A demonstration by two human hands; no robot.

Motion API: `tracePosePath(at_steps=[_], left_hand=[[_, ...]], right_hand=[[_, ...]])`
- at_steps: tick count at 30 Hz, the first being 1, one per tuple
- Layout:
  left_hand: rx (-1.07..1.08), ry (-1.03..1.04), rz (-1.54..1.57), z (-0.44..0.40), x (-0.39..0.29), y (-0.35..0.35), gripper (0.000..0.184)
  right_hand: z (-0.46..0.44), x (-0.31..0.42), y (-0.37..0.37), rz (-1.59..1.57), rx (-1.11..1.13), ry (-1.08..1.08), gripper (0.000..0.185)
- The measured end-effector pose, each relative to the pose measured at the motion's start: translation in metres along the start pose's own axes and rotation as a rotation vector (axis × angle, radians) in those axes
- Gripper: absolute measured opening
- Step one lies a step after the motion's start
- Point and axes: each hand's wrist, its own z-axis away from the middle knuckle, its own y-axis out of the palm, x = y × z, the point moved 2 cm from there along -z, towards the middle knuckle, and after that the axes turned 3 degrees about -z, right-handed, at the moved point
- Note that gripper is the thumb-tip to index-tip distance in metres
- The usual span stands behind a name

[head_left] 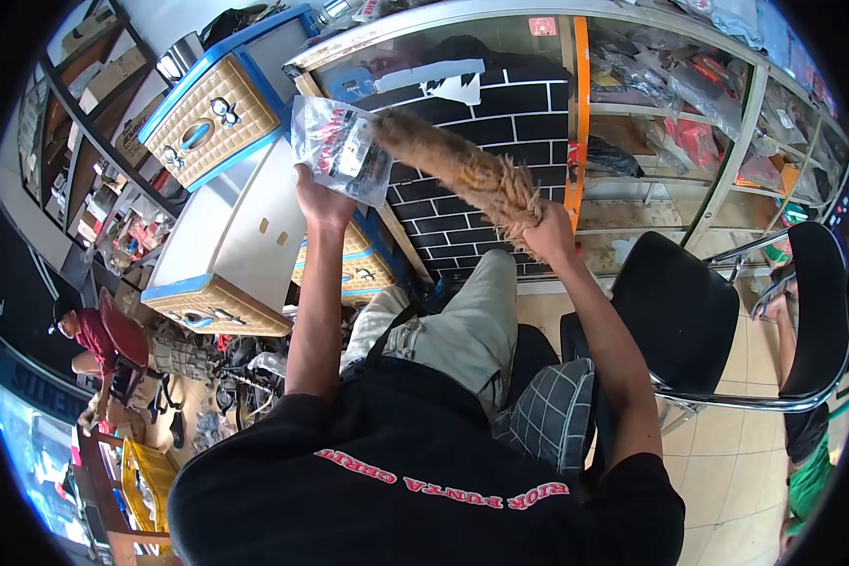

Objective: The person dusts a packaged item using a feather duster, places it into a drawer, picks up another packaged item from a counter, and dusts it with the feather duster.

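**Duster (455, 158) at the packet's (341, 156) edge, before the cabinet (582, 94)**

The packet, clear with red lettering, is held up in front of the cabinet's left end. The left hand (326, 201) grasps it by the lower edge; most of the fingers are hidden behind it. The right hand (551, 234), in front of the cabinet's middle, is closed around the near end of the brown duster. The duster slants across the cabinet's brick-patterned panel, its far end overlapping the packet's right edge. Whether the two touch or only line up, I cannot tell.

The work looks to be partway through a dusting: both things are taken up and brought together. How much of the packet is wiped does not show. By my judgement, finishing that wipe and setting the packet down are left. More bags (689, 94) fill the cabinet's right-hand shelves; nothing shows whether they have been dusted. The drawers (212, 123) stand left of the cabinet, and a chair (679, 302) is before its right part.
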Motion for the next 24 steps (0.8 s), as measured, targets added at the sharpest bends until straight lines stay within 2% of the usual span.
tracePosePath(at_steps=[4,5,6,9,11,12,14,16,18,20,22,24], left_hand=[[-0.028,0.015,-0.056,0.001,-0.002,0.005,0.061],[-0.044,0.028,-0.099,0.002,-0.002,0.006,0.061],[0.025,-0.012,-0.009,0.002,-0.003,0.006,0.061],[-0.019,-0.044,-0.024,0.002,-0.001,0.005,0.061],[-0.033,-0.024,-0.072,0.001,-0.001,0.006,0.061],[-0.054,-0.004,-0.119,0.001,-0.001,0.006,0.061],[-0.076,0.016,-0.167,0.002,-0.001,0.004,0.061],[-0.026,-0.025,-0.040,0.004,0.000,0.006,0.061],[-0.050,-0.015,-0.049,0.006,0.000,0.007,0.061],[-0.071,-0.005,-0.057,0.004,-0.001,0.005,0.060],[0.008,-0.020,-0.045,0.004,-0.003,0.001,0.061],[-0.008,-0.026,-0.047,0.005,-0.002,0.000,0.061]], right_hand=[[-0.003,0.009,-0.016,0.035,0.085,-0.218,0.033],[-0.003,0.011,-0.021,0.074,0.084,-0.202,0.034],[-0.002,0.011,-0.020,0.074,0.085,-0.201,0.034],[-0.002,0.006,-0.014,0.014,-0.027,-0.044,0.035],[-0.004,0.004,-0.011,-0.004,0.089,-0.115,0.033],[-0.002,0.016,-0.018,0.087,0.131,-0.202,0.032],[0.001,0.018,-0.020,0.075,0.098,-0.191,0.031],[0.002,0.015,-0.016,0.061,0.069,-0.179,0.030],[0.001,0.003,-0.006,0.028,-0.012,0.006,0.030],[-0.001,-0.001,-0.004,0.015,-0.006,-0.051,0.029],[-0.001,0.012,-0.014,0.064,0.095,-0.211,0.028],[0.000,0.017,-0.018,0.019,0.024,-0.223,0.028]])
